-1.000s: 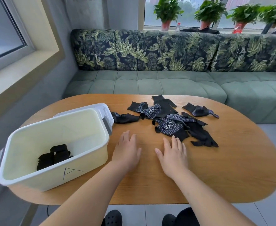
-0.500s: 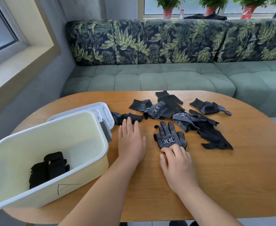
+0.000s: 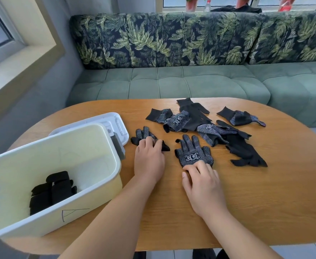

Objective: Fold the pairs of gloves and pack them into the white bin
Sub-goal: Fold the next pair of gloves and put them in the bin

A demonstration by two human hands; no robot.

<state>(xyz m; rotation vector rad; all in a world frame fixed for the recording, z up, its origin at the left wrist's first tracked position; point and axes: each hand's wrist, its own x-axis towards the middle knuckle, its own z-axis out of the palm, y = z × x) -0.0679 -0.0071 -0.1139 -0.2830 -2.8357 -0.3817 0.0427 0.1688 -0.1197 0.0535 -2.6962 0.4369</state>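
Several black gloves with white grip dots lie in a loose pile [image 3: 205,126] on the wooden table [image 3: 265,193]. One dotted glove [image 3: 194,154] lies flat, palm up, pulled out toward me. My right hand [image 3: 202,186] rests its fingertips on that glove's cuff, which they hide. Left of it lies another dotted glove [image 3: 144,134]. My left hand [image 3: 149,159] curls its fingers over this second glove and grips it. The white bin [image 3: 90,193] stands at the left, tilted toward me, with folded black gloves [image 3: 50,191] inside.
The bin's white lid [image 3: 114,120] lies flat on the table behind the bin. One more glove [image 3: 241,117] lies apart at the far right of the pile. A green sofa [image 3: 190,85] runs along the table's far side.
My right hand dragged one dotted glove out of the pile toward me. My left hand slid forward and closed its fingers on the glove beside the bin.
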